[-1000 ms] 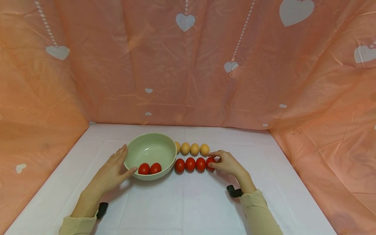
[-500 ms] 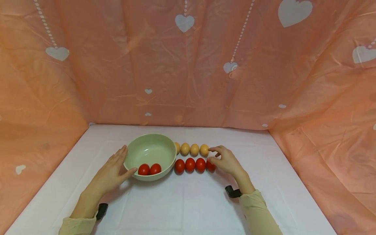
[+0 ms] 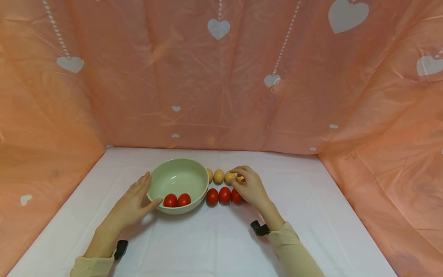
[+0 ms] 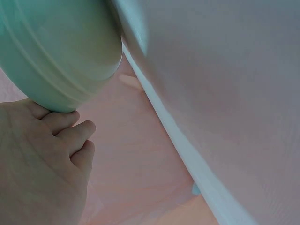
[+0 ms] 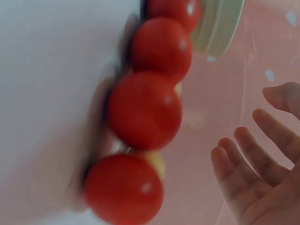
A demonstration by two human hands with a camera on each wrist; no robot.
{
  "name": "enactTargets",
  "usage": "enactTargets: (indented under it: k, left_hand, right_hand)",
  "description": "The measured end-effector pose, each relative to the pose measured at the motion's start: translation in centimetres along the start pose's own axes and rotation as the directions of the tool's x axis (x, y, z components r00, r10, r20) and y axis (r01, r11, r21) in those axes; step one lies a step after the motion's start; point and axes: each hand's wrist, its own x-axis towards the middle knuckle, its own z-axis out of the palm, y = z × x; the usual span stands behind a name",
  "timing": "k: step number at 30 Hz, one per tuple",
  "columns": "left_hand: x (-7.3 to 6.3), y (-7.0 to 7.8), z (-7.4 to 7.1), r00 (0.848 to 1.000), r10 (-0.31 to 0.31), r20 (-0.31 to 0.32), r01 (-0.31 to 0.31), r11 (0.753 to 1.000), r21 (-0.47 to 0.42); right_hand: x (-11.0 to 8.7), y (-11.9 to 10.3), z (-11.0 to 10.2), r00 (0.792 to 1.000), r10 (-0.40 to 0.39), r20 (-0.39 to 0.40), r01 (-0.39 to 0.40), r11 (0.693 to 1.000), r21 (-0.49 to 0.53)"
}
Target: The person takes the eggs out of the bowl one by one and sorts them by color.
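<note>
My left hand [image 3: 129, 207] rests with spread, straight fingers against the left side of a pale green bowl [image 3: 180, 163]. In the left wrist view, those fingers [image 4: 77, 133] touch the bowl's outer wall [image 4: 70, 61]. Two red tomatoes [image 3: 170, 200] lie inside the bowl near its front. Right of it runs a row of several red tomatoes [image 3: 225, 195]; behind them is a row of several yellow egg-shaped things [image 3: 219, 176]. My right hand [image 3: 252, 188] hovers over the right end of both rows, partly hiding it. The right wrist view shows its fingers [image 5: 260, 164] apart and holding nothing.
A white cloth [image 3: 194, 246] covers the table. Orange-pink sheeting [image 3: 221, 96] with pale hearts closes off the back and both sides. Each wrist wears a small black device [image 3: 259, 228].
My right hand has lifted off the rightmost tomato and moved left over the rows. The left hand, the bowl and the tomatoes in it have stayed in place.
</note>
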Motion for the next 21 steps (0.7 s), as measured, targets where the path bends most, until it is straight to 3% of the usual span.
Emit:
enactTargets:
  k: [11, 17, 21]
  left_hand:
    - [0.0, -0.1, 0.1, 1.000, 0.004, -0.005, -0.004, 1.000, 0.006]
    - [0.0, -0.1, 0.1, 1.000, 0.008, -0.008, -0.008, 1.000, 0.011]
    - [0.0, -0.1, 0.1, 1.000, 0.005, -0.003, -0.005, 1.000, 0.007]
  right_hand:
    - [1.9, -3.1, 2.5, 0.988, -0.149, 0.036, 0.147, 0.988, 0.036]
    - [2.8, -4.8, 3.7, 0.978, -0.175, 0.114, 0.170, 0.984, 0.055]
    - [3.5, -5.5, 4.6, 0.960, -0.213, 0.184, 0.212, 0.977, 0.029]
